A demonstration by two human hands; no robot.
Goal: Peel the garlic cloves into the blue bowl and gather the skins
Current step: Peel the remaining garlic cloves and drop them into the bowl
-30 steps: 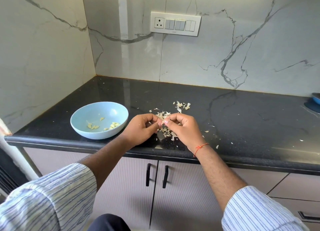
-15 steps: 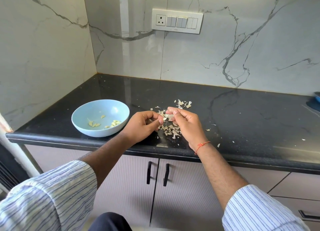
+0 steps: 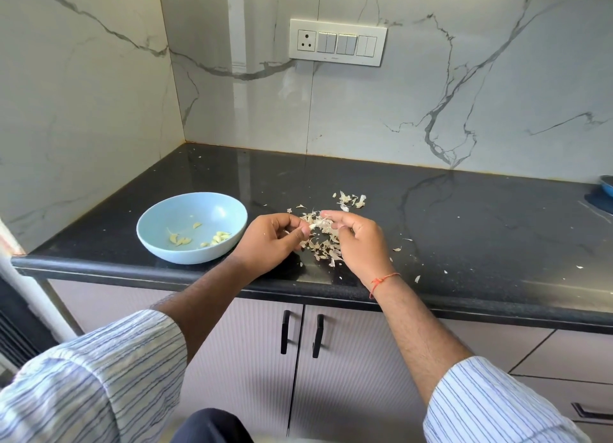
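I see 2 hands working just right of the blue bowl (image 3: 191, 227). The left hand (image 3: 268, 240) pinches one end of a garlic clove (image 3: 316, 224) with curled fingers. The right hand (image 3: 356, 240) pinches the other end, thumb and finger tips tight on the papery skin. I think they hold it this way so one hand keeps the clove steady while the other pulls the skin off.

The clove sits in the air above the pile of skins (image 3: 323, 243), which lies just right of the bowl on the black counter (image 3: 481, 230). I guess the hands work over the pile so new skins drop in the same place and are easy to gather later. More skins (image 3: 351, 200) lie a bit farther right of the bowl, toward the wall.

Peeled cloves (image 3: 217, 237) rest inside the bowl. It stands near the left hand, so I think a drop is quick.

A switch panel (image 3: 337, 42) hangs on the wall behind the bowl. I can read no writing on it, or anywhere else.
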